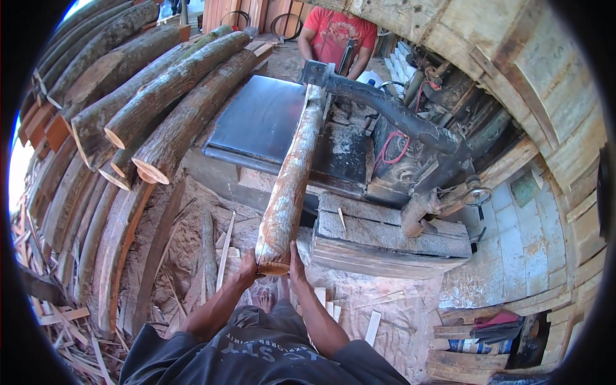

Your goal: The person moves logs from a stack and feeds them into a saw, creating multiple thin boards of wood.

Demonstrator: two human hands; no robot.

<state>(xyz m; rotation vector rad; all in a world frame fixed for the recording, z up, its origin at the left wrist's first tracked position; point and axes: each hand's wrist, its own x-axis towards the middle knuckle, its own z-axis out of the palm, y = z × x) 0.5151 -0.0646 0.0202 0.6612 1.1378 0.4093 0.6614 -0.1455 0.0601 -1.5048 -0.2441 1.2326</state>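
A long log with mottled grey-brown bark stretches away from me over the saw table. Its sawn near end faces me, past the table's front edge. My left hand grips that end on the left side, and my right hand presses on its right side, fingers partly hidden by the wood. The log's far end reaches the dark metal guide arm of the saw. A person in a red shirt stands beyond the machine, hands hidden behind it.
Several barked logs are stacked on the left, their cut ends jutting toward me. A sawdust-covered wooden box sits right of my log, below the machine and a handwheel. Wood offcuts and sawdust lie around my bare feet.
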